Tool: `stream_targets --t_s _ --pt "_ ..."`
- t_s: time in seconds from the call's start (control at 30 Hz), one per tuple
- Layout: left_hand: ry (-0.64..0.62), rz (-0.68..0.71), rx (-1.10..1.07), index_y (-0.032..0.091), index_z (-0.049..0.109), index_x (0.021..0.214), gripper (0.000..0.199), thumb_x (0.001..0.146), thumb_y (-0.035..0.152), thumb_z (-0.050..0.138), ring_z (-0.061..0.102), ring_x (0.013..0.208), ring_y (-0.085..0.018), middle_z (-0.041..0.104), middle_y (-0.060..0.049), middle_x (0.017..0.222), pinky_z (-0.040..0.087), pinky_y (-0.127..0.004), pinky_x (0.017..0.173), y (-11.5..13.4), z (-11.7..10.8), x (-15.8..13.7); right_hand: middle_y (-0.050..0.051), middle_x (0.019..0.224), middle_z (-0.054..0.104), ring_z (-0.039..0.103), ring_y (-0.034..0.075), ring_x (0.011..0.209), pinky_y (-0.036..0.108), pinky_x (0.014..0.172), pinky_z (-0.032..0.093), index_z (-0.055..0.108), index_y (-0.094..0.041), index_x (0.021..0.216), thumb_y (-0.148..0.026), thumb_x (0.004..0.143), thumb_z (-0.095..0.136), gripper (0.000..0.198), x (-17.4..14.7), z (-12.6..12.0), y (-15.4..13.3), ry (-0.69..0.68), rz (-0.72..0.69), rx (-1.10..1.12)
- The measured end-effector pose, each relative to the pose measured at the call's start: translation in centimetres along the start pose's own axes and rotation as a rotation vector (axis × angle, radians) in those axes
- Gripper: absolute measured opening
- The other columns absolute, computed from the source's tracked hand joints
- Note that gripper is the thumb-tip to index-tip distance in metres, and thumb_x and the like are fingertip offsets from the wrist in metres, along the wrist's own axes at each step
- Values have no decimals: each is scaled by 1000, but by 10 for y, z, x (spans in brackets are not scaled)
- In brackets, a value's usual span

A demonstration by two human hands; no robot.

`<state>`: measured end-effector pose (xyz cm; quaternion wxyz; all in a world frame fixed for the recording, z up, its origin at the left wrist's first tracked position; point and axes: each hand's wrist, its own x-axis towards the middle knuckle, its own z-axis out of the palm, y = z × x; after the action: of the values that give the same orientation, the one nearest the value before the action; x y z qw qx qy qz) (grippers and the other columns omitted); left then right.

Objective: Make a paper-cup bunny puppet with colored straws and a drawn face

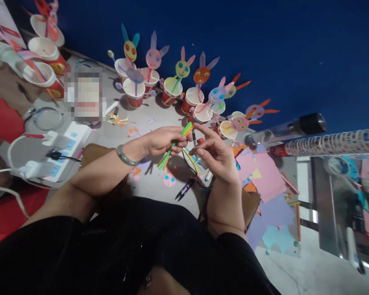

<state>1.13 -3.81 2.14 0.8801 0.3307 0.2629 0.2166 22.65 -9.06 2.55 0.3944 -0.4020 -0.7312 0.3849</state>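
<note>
My left hand is wrapped round a small bundle of green and yellow strips, whose ends stick out above and below the fist. Close by on the right, my right hand is raised with its fingers spread, the index fingertip close to the upper end of the bundle; whether it touches cannot be made out. Beneath the hands, a pink paper disc with blue dots lies on the table. Thread snips and a loose yellow strip lie near it.
Paper cups with rabbit-faced paper figures line the back by the blue wall. A power strip with cables sits at left, beside a tape roll. Coloured paper sheets and a long stack of cups are at right.
</note>
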Motion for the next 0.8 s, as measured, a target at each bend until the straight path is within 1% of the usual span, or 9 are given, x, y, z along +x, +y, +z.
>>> stream_targets --t_s 0.07,0.1,0.23,0.3,0.4,0.57,0.7,0.8 --pt "23 -38 -14 15 57 84 17 88 4 46 29 39 -3 38 7 57 25 -13 40 1 3 -1 1 158 56 49 32 150 55 121 45 70 -27 88 -43 94 69 17 0 -1 -2 11 -11 -14" --pt "33 -55 -10 15 57 83 16 89 6 46 27 39 -2 37 7 57 22 -13 39 2 5 -2 1 159 55 49 32 150 55 122 45 71 -27 88 -43 94 69 17 0 -1 -4 12 -16 -24" --pt "47 -81 40 15 58 85 19 100 22 49 27 39 -1 39 7 60 20 -12 39 2 11 -4 -1 162 52 47 31 152 53 124 42 71 -28 88 -42 94 69 16 0 -2 -8 -22 -30 -32" --pt "57 -78 64 15 59 88 23 103 30 50 28 39 0 40 7 61 20 -12 40 1 12 -4 1 162 51 47 30 152 52 124 42 70 -27 89 -40 95 69 15 0 -2 -10 -52 -33 -38" --pt "60 -48 97 16 60 92 26 105 36 49 28 39 0 40 7 62 19 -12 40 -3 11 -4 2 161 52 49 29 151 51 123 43 69 -27 88 -40 95 69 15 0 -3 -12 -80 -31 -53" --pt "38 45 139 17 59 92 24 106 34 50 31 39 0 42 7 64 22 -13 40 -6 7 -3 2 161 52 46 29 152 53 124 42 69 -27 87 -41 95 69 16 1 -2 -12 -95 -14 -65" --pt "57 74 164 16 58 89 23 106 29 49 33 40 -1 42 8 64 26 -14 40 -5 8 -3 3 162 51 45 29 153 53 123 43 69 -27 86 -42 94 69 17 1 -1 -11 -109 8 -66" --pt "56 95 180 16 57 88 22 106 25 48 35 41 -1 43 8 64 30 -15 41 -6 8 -2 3 163 51 47 29 152 52 123 43 69 -27 85 -45 93 70 20 0 -1 -11 -102 22 -58"
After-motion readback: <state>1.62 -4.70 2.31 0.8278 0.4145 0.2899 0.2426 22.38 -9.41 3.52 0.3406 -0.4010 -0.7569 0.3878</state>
